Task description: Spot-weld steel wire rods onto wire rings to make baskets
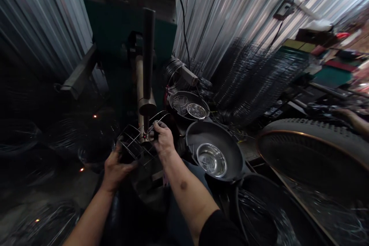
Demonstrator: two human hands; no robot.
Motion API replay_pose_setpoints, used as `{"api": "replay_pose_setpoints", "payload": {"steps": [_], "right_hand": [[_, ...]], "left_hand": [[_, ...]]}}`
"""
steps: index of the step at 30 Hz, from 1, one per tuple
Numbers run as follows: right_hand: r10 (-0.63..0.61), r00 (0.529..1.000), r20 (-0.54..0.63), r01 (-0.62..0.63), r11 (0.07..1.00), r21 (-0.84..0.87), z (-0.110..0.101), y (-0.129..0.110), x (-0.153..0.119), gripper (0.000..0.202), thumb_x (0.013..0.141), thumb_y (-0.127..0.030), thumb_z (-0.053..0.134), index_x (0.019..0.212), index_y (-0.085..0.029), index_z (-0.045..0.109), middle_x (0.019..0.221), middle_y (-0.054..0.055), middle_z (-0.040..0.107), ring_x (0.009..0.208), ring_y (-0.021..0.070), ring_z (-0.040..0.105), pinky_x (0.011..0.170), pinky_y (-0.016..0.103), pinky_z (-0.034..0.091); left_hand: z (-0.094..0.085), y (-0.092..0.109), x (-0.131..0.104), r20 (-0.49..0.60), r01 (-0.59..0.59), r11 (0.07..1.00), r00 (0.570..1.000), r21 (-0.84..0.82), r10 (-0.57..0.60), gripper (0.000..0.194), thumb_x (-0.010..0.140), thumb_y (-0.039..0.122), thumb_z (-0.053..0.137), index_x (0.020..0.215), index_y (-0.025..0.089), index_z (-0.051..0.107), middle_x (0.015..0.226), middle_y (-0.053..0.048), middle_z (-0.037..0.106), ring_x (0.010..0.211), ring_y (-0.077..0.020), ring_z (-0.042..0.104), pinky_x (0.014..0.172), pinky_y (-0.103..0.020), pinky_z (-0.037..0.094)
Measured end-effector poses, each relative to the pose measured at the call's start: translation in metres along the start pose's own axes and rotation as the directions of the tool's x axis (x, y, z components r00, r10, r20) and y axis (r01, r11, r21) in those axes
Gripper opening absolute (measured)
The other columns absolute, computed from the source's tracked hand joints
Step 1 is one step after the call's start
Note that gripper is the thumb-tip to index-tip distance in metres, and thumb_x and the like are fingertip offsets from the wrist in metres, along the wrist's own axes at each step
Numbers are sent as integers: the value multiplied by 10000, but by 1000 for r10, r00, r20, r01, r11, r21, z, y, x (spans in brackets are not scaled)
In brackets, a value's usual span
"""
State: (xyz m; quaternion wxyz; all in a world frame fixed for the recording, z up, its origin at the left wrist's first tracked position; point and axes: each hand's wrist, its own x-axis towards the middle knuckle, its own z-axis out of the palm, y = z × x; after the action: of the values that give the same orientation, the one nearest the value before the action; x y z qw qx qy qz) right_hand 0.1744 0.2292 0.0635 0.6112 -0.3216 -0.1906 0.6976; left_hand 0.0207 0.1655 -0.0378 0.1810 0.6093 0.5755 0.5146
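Two partly closed hands hold a wire frame [133, 141] in front of the green machine [115, 27], at the tip of its upright rod [148, 54]. The left hand [115, 169] grips the frame's near side, its thumb spread; the right hand [163, 138] pinches the opposite side beside the rod. Held from both sides, the frame probably stays steady and its angle easy to adjust. Right of the machine, a black basin [227, 138] holds a steel bowl [211, 165] with small wire pieces, likely placed there for easy reach.
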Motion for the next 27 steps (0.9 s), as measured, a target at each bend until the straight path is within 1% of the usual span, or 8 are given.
{"api": "replay_pose_setpoints", "payload": {"steps": [3, 5, 8, 10, 14, 17, 22, 27], "right_hand": [[-22, 997, 77, 24, 999, -37, -20, 12, -24, 298, 632, -276, 800, 741, -173, 542, 487, -48, 584, 339, 79, 464, 312, 164, 330], [40, 994, 100, -32, 996, -82, -39, 21, -40, 351, 584, -303, 825, 776, -169, 563, 530, -28, 622, 340, 90, 484, 308, 177, 338], [139, 989, 45, -135, 987, -84, -59, 27, -56, 330, 601, -313, 804, 788, -172, 571, 525, -26, 618, 350, 102, 498, 301, 177, 324], [156, 988, -23, -156, 987, -29, -60, 26, -56, 265, 664, -303, 766, 796, -181, 572, 487, -56, 571, 354, 92, 480, 296, 166, 297], [154, 987, -56, -150, 986, 71, -44, 13, -43, 159, 716, -177, 716, 784, -180, 573, 506, -70, 559, 406, 91, 515, 369, 179, 387], [151, 987, -62, -146, 985, 90, -33, 3, -32, 130, 735, -101, 667, 740, -175, 561, 527, -48, 591, 436, 109, 549, 403, 200, 416], [103, 990, -92, -93, 990, 102, -22, -8, -12, 165, 774, -78, 632, 674, -166, 534, 518, -32, 600, 406, 90, 517, 410, 184, 402], [86, 989, -121, -75, 993, 93, -10, -14, 5, 172, 816, -74, 584, 677, -161, 534, 495, -32, 583, 384, 79, 485, 404, 173, 395]], "left_hand": [[-9, -8, -26, 8, -35, 999, 999, -32, 36, 936, 640, 474, 780, 1448, 255, 359, 1336, -115, 563, 1142, -336, 595, 997, -499, 484], [-17, -12, -49, 13, -91, 995, 996, 32, 90, 931, 665, 478, 766, 1464, 288, 328, 1372, -111, 532, 1193, -355, 554, 1023, -528, 456], [-26, -14, -77, 57, -187, 976, 982, 109, 182, 839, 710, 501, 729, 1443, 300, 372, 1381, -105, 522, 1224, -354, 528, 1024, -517, 458], [-28, -13, -84, 67, -217, 970, 975, 113, 211, 836, 722, 502, 720, 1448, 295, 361, 1382, -102, 521, 1215, -344, 538, 1010, -499, 474], [-22, -11, -73, 29, -272, 954, 962, 126, 271, 901, 726, 466, 734, 1486, 284, 285, 1355, -99, 544, 1174, -320, 571, 990, -471, 492], [-17, -8, -57, 5, -317, 939, 948, 129, 319, 928, 697, 459, 763, 1480, 255, 308, 1342, -113, 555, 1156, -305, 587, 977, -432, 504], [-11, 4, -30, 28, -298, 950, 955, 97, 296, 925, 675, 464, 778, 1460, 226, 351, 1372, -125, 529, 1198, -298, 558, 1041, -438, 446], [-7, 15, -8, -10, -301, 946, 952, 122, 304, 959, 647, 441, 806, 1460, 212, 352, 1348, -139, 545, 1193, -291, 562, 1033, -439, 450]]}}
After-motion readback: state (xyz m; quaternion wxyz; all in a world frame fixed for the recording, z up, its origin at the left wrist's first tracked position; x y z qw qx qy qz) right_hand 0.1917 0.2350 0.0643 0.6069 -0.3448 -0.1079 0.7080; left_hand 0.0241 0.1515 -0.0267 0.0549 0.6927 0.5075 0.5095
